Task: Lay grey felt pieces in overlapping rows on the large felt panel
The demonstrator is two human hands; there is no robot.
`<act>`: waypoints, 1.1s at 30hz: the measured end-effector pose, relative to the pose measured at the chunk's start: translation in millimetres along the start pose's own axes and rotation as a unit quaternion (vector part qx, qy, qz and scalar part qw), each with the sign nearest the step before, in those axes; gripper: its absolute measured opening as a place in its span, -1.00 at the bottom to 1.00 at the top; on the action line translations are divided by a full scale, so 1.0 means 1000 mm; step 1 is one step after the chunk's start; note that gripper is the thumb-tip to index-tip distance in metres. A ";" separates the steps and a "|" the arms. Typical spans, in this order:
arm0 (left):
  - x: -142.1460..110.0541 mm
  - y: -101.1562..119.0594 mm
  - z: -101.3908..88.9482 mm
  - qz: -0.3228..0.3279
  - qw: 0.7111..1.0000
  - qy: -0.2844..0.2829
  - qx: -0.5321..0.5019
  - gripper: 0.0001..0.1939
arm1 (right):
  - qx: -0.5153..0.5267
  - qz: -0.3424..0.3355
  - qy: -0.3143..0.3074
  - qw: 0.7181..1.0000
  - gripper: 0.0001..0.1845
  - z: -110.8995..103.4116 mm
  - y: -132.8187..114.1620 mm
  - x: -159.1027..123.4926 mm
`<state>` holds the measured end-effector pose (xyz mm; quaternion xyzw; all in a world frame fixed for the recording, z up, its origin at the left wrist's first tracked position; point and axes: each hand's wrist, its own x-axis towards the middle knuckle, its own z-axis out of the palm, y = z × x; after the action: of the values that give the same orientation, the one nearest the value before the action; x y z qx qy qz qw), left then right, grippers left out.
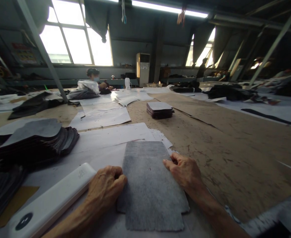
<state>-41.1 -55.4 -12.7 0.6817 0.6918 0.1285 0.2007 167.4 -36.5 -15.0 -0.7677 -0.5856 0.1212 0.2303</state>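
Note:
A grey felt-like cut panel with notched lower corners lies flat in front of me on white paper. My left hand is closed at its left edge, fingers curled under and thumb against the border. At the upper right edge, my right hand pinches the panel between thumb and bent fingers. Whether more layers lie beneath the panel is hidden. Beside my left forearm rests a long white plastic device with a dark oval mark near its close end.
Stacks of dark cut pieces stand at the left, with a smaller stack ahead. White paper sheets and brown paper cover the table. A slanted pole rises at the left. Across the table sits a masked person.

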 end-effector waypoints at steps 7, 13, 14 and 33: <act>0.000 0.004 -0.001 -0.002 1.000 -0.005 0.030 -0.79 | -0.029 0.022 0.027 0.999 -0.85 0.001 -0.005 -0.003; -0.011 0.003 0.001 0.059 0.981 0.108 0.151 -0.78 | 0.030 0.024 0.086 0.996 -0.62 0.001 0.006 0.001; -0.011 0.002 0.002 0.090 0.975 0.144 0.145 -0.80 | 0.030 0.005 0.087 0.996 -0.62 0.000 0.007 0.005; -0.006 -0.021 0.025 0.302 0.941 0.143 0.051 -0.69 | -0.053 -0.166 -0.032 0.984 -0.55 0.003 -0.022 0.074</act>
<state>-48.2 -64.9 -43.8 0.8424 0.4803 0.2437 0.0159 168.1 39.3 -0.6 -0.6667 -0.7174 0.0746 0.1878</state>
